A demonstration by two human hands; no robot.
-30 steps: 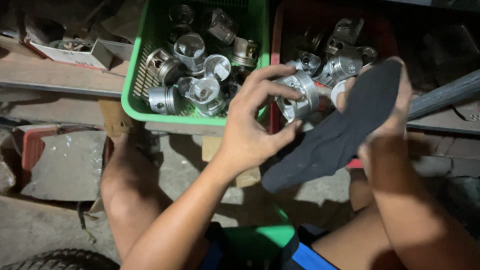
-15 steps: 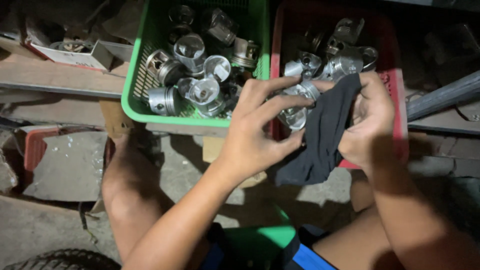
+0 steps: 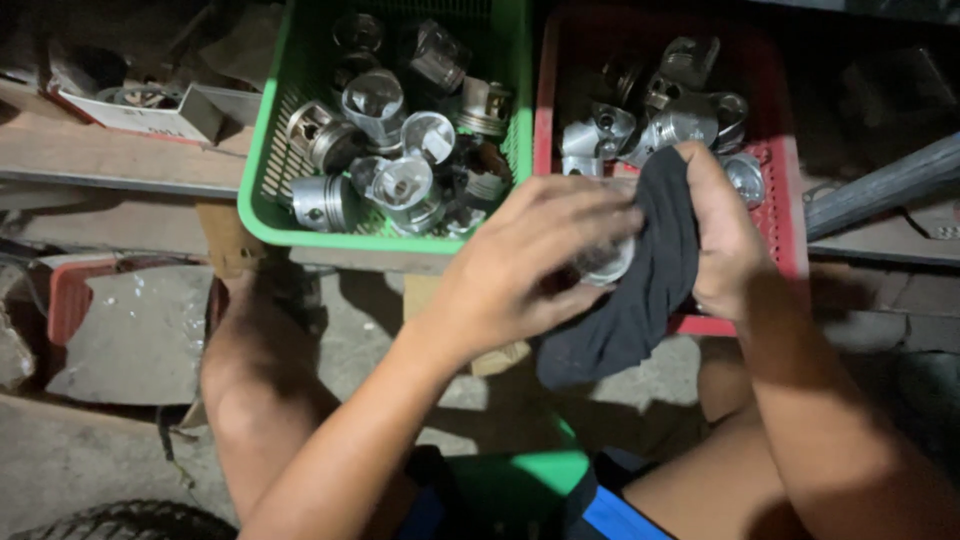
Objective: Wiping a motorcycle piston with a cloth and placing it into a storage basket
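My left hand (image 3: 520,265) grips a metal piston (image 3: 603,262), mostly hidden under its fingers. My right hand (image 3: 725,240) holds a dark cloth (image 3: 640,290) wrapped against the piston, the cloth's tail hanging down below. Both hands meet over the near edge of a red basket (image 3: 790,215) with several metal pistons and parts (image 3: 660,110) in it. Just left of it stands a green basket (image 3: 265,185) holding several shiny pistons (image 3: 385,150).
The baskets rest on a wooden plank (image 3: 100,160). A small open box (image 3: 140,110) lies at the far left. A grey metal bar (image 3: 880,185) slants at the right. A tyre (image 3: 120,520) shows at the bottom left, my knees below the hands.
My right hand has closed the cloth around the piston, which a second ago lay spread over the open palm. Both hands have drawn closer together.
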